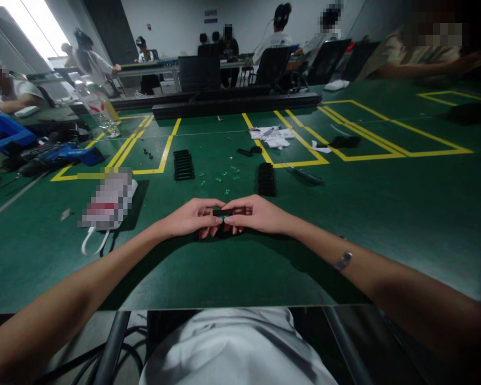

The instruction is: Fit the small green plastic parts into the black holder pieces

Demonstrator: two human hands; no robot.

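Both my left hand (198,216) and my right hand (248,214) grip a small black part (223,213) between fingers and thumbs, low over the green table. A bit of green shows at the thumb tips, too small to make out. Beyond my hands lie several small green circuit boards (226,192), scattered. To their left is a row of black parts (183,164) laid side by side. On the right stands a second, tighter row of black parts (266,179). Two dark pieces (249,151) lie farther back.
A white device with a cable (112,200) sits left on the table (244,278). Farther off are a plastic bottle (98,109), white papers (273,137), a screwdriver-like tool (307,175), a blue tool (64,155) and a long black bar (240,104). Several people sit beyond.
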